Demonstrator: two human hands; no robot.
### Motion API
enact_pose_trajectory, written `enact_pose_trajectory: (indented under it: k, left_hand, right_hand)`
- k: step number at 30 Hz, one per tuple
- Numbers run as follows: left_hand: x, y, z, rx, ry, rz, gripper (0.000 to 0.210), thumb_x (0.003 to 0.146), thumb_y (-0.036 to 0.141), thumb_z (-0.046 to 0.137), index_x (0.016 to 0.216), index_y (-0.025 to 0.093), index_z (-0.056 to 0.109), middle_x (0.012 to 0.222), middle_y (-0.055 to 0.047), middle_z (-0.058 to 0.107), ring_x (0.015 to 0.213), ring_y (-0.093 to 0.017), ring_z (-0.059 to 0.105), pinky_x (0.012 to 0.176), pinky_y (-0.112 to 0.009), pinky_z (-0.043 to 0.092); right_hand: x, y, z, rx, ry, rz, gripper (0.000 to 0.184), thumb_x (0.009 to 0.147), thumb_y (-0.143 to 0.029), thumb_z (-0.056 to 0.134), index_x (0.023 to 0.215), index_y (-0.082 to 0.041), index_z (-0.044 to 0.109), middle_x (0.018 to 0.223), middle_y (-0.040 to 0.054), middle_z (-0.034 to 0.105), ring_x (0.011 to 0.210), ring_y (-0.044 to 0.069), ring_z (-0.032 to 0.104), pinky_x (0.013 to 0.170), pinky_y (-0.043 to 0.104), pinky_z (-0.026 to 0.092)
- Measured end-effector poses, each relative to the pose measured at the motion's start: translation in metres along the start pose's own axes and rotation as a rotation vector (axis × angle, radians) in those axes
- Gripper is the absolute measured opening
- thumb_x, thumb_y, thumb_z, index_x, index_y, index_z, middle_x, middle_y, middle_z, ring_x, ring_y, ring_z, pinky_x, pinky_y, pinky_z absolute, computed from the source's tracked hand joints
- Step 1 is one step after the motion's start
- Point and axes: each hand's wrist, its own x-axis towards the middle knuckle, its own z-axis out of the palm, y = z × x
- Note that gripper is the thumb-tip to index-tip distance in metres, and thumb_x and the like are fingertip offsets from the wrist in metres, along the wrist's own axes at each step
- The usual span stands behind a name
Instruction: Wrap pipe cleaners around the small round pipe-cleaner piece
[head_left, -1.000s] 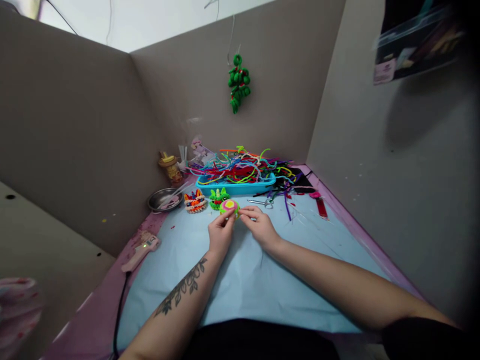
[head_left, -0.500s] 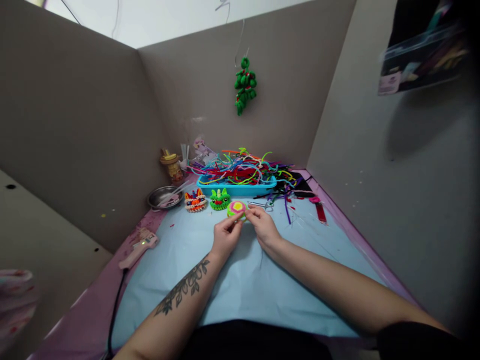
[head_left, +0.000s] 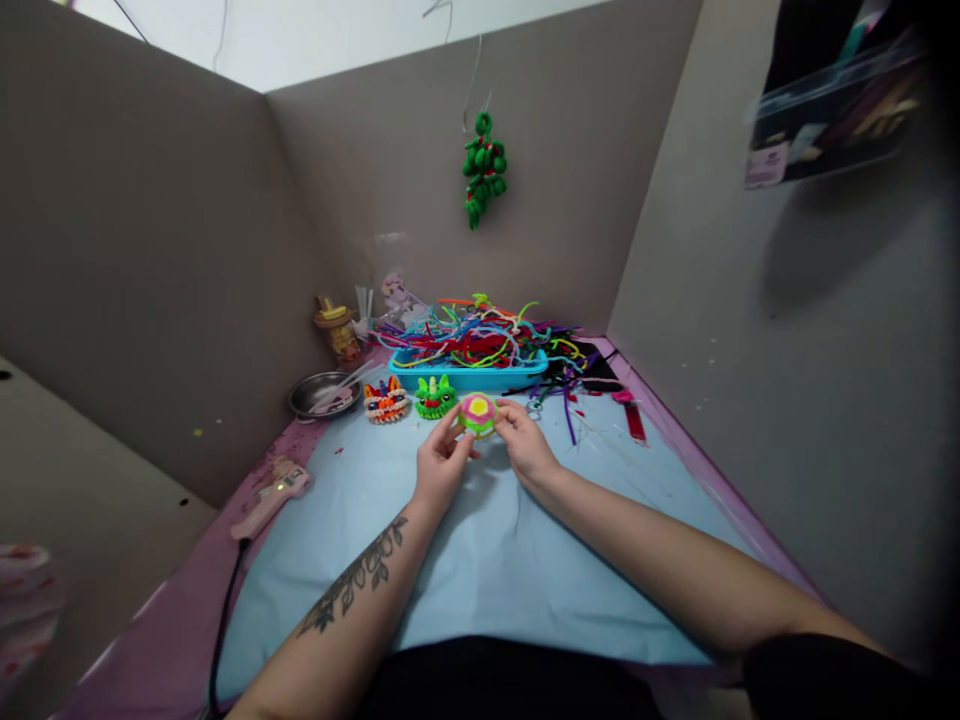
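Observation:
Between my two hands is a small round pipe-cleaner piece [head_left: 478,412], ringed in yellow, pink, white and green. My left hand [head_left: 444,455] grips its left edge, with the thumb below it. Fingers of my right hand [head_left: 527,445] pinch its right side. The piece is held above the light blue cloth [head_left: 480,570]. Just behind it sit a green pipe-cleaner animal head [head_left: 436,399] and an orange and white one [head_left: 386,401]. A pair of pliers or scissors [head_left: 534,409] lies partly hidden behind my right hand.
A blue tray [head_left: 469,380] heaped with coloured pipe cleaners stands at the back. At left are a metal bowl [head_left: 324,396] and a pink glue gun [head_left: 271,498] with a cord. Grey panels enclose the table; a green pipe-cleaner ornament [head_left: 484,170] hangs at the back.
The round piece has been lifted and turned slightly, so more of its side shows. My left fingers have shifted to its left edge. The whole view has moved a little.

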Motion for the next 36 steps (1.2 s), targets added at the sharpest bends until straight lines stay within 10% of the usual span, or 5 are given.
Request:
enact_pose_trajectory:
  k: [12, 19, 36]
  left_hand:
    - [0.013, -0.008, -0.003, -0.17, 0.097, -0.129, 0.066, 0.063, 0.032, 0.071, 0.121, 0.016, 0.042, 0.056, 0.007, 0.053, 0.041, -0.004, 0.04, 0.041, -0.016, 0.029]
    - [0.014, -0.009, -0.012, -0.077, 0.023, -0.005, 0.06, 0.068, 0.031, 0.067, 0.12, 0.017, 0.04, 0.065, 0.003, 0.056, 0.049, -0.007, 0.047, 0.048, -0.018, 0.035]
    - [0.02, -0.015, -0.021, 0.074, -0.017, 0.034, 0.053, 0.074, 0.03, 0.061, 0.12, 0.019, 0.038, 0.079, -0.002, 0.057, 0.072, -0.013, 0.056, 0.059, -0.021, 0.041]
  right_hand:
    - [-0.003, 0.008, 0.002, -0.047, -0.039, 0.006, 0.031, 0.071, -0.048, 0.057, 0.074, -0.019, 0.064, 0.113, 0.0076, 0.049, 0.11, 0.021, 0.045, 0.094, 0.033, 0.033]
    - [0.0, 0.008, -0.006, 0.127, -0.034, 0.19, 0.034, 0.07, -0.042, 0.059, 0.095, -0.019, 0.055, 0.074, 0.0011, 0.057, 0.066, 0.015, 0.051, 0.062, 0.027, 0.042]
    - [0.001, 0.001, -0.009, -0.012, -0.276, -0.085, 0.024, 0.077, -0.038, 0.052, 0.068, -0.017, 0.061, 0.082, 0.0029, 0.056, 0.084, 0.017, 0.05, 0.076, 0.027, 0.038]
